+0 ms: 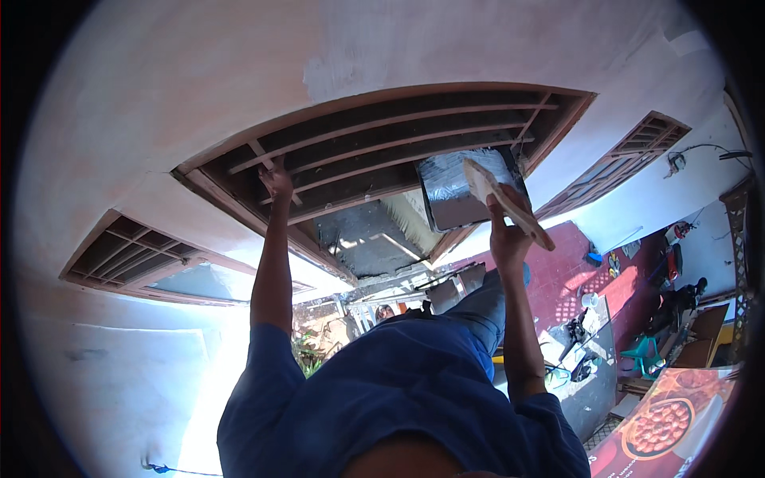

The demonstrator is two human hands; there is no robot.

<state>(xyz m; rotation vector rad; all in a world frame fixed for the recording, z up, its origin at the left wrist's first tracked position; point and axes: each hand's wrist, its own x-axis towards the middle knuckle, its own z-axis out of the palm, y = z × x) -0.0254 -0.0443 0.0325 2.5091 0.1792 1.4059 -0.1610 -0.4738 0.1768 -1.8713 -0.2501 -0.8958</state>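
Up at the left end of a slatted wooden vent (pixel 382 143), my left hand (pixel 276 182) is closed around one of its slats, its fingers partly out of sight. My right hand (pixel 510 239) grips a long, flat, pale tool (pixel 510 203) that looks like a plastering float, tilted down to the right. Just behind this tool is a dark-rimmed rectangular tray (pixel 458 211) with a whitish smear over its surface. It sits against the vent's lower right part; what holds it up is hidden.
Pale, patchy wall (pixel 239 80) surrounds the vent. Smaller barred windows stand left (pixel 135 251) and right (pixel 649 135). Far below, a cluttered table (pixel 586 342), a green stool (pixel 642 354) and a red tiled floor (pixel 558 255) show. A printed banner (pixel 677 414) is at lower right.
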